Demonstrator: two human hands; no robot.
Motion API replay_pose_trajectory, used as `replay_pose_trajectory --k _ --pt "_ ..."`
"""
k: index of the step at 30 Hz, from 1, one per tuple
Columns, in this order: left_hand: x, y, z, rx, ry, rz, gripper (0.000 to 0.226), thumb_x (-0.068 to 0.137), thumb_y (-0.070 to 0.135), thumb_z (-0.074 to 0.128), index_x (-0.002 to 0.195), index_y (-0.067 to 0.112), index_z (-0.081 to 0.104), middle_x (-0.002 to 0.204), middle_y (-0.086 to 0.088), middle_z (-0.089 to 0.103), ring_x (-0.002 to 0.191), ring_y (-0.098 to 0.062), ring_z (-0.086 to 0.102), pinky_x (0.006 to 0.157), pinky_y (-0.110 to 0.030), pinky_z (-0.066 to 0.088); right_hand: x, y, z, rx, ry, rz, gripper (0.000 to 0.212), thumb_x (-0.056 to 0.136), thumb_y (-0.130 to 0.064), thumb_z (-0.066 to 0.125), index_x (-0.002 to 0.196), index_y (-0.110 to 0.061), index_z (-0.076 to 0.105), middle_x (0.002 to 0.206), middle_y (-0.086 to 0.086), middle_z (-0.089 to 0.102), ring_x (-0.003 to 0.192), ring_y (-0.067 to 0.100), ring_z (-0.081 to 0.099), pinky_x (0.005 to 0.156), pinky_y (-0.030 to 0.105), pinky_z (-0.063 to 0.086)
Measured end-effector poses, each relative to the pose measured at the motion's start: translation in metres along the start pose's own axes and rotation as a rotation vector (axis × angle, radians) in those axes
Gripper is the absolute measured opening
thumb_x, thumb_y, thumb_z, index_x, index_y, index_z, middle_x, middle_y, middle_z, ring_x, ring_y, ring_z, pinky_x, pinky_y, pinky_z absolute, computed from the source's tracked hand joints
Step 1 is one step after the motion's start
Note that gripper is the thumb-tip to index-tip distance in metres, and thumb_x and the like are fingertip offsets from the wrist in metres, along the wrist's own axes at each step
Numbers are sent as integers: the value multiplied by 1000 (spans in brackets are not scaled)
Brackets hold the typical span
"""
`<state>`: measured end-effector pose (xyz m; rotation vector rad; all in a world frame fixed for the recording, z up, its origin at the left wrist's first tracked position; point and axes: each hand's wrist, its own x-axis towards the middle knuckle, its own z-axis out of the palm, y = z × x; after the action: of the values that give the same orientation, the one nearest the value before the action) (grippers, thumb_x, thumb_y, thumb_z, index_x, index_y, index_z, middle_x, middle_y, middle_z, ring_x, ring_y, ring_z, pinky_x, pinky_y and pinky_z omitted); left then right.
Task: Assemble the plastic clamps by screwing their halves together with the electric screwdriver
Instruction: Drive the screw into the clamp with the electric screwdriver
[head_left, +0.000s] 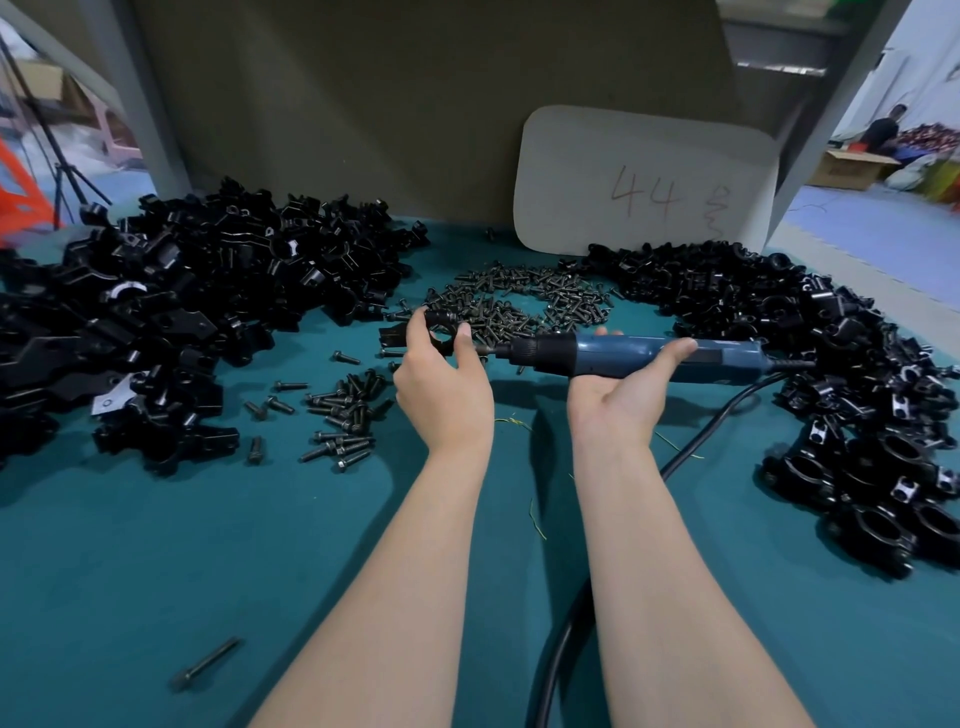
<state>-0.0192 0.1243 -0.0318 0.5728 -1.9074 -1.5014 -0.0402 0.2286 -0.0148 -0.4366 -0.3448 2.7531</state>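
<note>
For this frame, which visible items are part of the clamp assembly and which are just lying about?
Part of the job:
left hand holding a clamp
right hand holding the electric screwdriver
screws
loose clamp halves
assembled clamps

Lying about:
white board marked 44
yellow wire scraps
cardboard box

White card (644, 182) marked "44" upright on teal tabletop (156, 545), against grey backboard (363, 104)

Teal table (156, 545), cardboard backboard (363, 93) (brown)
</note>
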Motion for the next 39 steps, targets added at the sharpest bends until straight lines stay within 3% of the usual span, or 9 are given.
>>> replay_pose_trajectory --k 9,12,15,22,24,27,32,37,39 --pt "-1 -2 1 15 -5 18 48 97 31 57 140 13 48 63 18 42 55 15 40 83 -29 42 -2 1 0 8 2 -6 38 88 -56 56 97 -20 56 102 0 63 91 17 66 103 33 45" --pt "0 -2 1 29 -14 31 49 97 32 56 141 12 47 69 18 46 63 2 45 92 -38 46 -3 1 -1 -8 -16 -11 40 88 -57 55 99 -18 56 101 3 63 89 17 66 96 31 49" --pt "2 -3 -1 47 -16 35 49 97 31 55 140 11 47 95 2 65 81 -13 52 93 -37 47 -3 1 -1 -54 -43 -28 43 89 -58 52 96 -16 57 93 3 63 82 14 66 80 27 52" --pt "7 -4 -6 221 -62 40 51 96 34 55 140 10 47 115 -13 66 100 -30 63 85 -37 48 -1 0 -3 -48 -105 -15 49 89 -61 50 108 -17 56 97 5 59 85 17 62 78 29 52" --pt "11 -8 -7 318 -109 14 43 96 37 53 129 9 55 106 -13 68 88 -29 64 71 -34 46 0 0 -1 -48 -153 -26 50 90 -62 47 112 -18 55 91 5 56 79 18 60 76 28 52" --pt "17 -11 -9 408 -167 11 30 95 40 52 99 12 59 78 -5 63 59 -18 51 46 -24 31 1 -3 1 -52 -245 -34 48 89 -64 47 108 -21 57 81 4 60 71 19 63 72 29 54" --pt "18 -11 -11 432 -196 25 29 92 43 54 86 15 60 62 5 52 52 -9 46 44 -23 28 0 -14 3 -53 -323 -38 48 90 -63 45 106 -19 54 63 0 66 63 18 67 72 29 56" --pt "16 -8 -9 507 -247 72 33 92 51 51 85 20 60 62 6 51 52 -9 45 44 -23 27 0 -25 5 -117 -300 -85 48 91 -62 44 111 -19 52 64 2 64 63 17 65 74 30 55" --pt "15 -7 -9 529 -265 63 34 92 54 50 83 23 58 61 8 49 51 -8 43 45 -22 27 -1 -28 7 -208 -273 -110 47 92 -58 46 116 -17 51 73 3 61 69 17 65 71 29 55"
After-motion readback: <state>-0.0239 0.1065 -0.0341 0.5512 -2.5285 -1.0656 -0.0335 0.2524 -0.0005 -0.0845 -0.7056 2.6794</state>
